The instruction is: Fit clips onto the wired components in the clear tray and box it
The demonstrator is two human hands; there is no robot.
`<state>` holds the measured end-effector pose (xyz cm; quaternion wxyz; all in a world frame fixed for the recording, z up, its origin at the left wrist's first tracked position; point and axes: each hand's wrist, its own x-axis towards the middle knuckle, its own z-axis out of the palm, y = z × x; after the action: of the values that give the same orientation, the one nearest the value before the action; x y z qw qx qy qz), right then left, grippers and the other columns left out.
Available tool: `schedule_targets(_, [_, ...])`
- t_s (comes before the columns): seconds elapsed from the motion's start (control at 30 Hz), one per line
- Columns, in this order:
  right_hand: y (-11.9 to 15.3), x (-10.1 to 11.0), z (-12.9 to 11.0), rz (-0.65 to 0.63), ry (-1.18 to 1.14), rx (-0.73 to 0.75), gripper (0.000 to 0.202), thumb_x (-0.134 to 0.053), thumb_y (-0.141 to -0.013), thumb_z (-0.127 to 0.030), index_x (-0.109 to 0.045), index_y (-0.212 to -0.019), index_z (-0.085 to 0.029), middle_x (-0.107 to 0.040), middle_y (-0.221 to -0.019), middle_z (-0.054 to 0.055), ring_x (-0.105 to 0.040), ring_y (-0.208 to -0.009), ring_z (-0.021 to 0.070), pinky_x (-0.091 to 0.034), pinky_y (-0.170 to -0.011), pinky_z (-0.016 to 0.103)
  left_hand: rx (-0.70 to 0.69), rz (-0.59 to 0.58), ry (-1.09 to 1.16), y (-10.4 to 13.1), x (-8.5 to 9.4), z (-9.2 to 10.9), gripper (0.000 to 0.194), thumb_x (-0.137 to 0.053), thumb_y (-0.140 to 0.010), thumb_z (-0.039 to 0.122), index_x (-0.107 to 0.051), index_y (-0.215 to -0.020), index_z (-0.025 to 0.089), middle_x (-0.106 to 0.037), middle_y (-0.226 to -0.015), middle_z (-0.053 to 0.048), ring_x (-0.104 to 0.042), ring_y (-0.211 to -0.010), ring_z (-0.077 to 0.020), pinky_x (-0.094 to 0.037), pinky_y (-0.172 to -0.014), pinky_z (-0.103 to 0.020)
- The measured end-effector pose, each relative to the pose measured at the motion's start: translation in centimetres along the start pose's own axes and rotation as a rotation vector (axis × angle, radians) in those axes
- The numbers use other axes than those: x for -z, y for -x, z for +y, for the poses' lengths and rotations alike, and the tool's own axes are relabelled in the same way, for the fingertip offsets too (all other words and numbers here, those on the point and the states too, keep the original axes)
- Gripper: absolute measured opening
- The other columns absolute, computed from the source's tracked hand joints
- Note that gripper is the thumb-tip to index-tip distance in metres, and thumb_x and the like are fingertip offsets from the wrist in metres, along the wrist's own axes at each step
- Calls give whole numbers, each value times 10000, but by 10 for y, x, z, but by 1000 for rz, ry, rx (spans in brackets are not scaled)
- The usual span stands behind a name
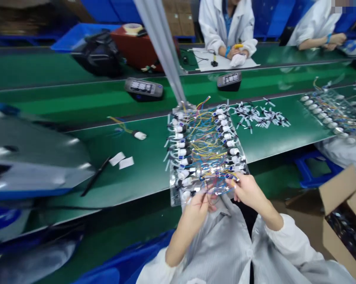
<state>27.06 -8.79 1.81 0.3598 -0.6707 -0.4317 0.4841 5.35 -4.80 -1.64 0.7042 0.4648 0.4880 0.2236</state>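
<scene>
Handling wires (217, 174) by tray's near edge (175, 201)

Pale coat (216, 248), faint stripes; loose white sleeves (299, 240), gathered cuffs (280, 224); fingers (205, 203) bare.

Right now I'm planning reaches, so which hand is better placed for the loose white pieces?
The right hand, probably: it is nearer the white pieces, which lie right of the wires. The left hand is farther away and would likely reach across the wires.
</scene>
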Motion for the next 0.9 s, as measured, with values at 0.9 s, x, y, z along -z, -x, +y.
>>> schedule_targets(0.9, [31, -12, 42, 357, -148, 38, 527, -540, -1002, -592, -662, -1306, -180, -681, -730, 21, -577, -461, 156, -427, -447, 281, -173, 299, 472, 19, -25, -25, 409, -845, -794, 498, -646, -960, 181, -775, -1039, -112, -796, -930, -291, -662, -712, -355])
